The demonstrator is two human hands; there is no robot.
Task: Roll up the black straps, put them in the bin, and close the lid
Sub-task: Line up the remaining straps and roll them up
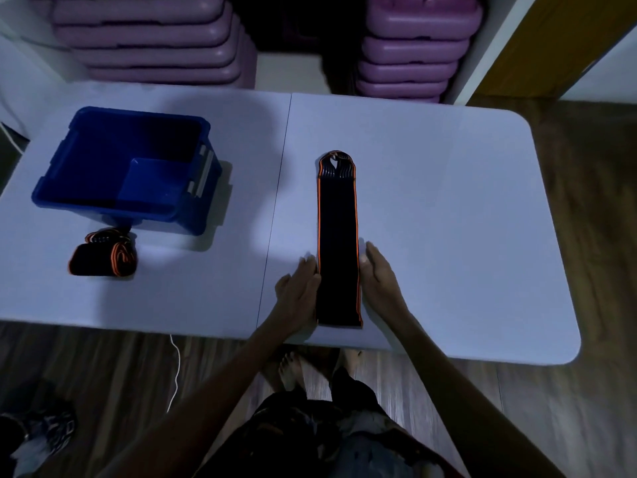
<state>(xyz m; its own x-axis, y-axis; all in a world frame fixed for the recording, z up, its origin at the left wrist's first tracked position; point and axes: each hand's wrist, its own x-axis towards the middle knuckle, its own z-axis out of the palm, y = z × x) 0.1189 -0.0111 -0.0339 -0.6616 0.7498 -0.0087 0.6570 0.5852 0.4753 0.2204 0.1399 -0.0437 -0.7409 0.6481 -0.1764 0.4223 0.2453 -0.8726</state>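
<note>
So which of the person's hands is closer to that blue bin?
Left. The left hand lies along the flat strap's left edge, on the blue bin's side; the right hand is beyond the strap, farther away.

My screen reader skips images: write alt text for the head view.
Both hands, left hand and right hand, flank a flat black strap on a white table; left sit an open blue bin and a rolled strap.

Gym storeroom: stacked purple step platforms (148,39)

Two stacks of purple cases (148,39) sit at the far wall behind the white counter (448,201). A thin white cord (176,370) trails over the wooden floor (568,408) near left.
</note>
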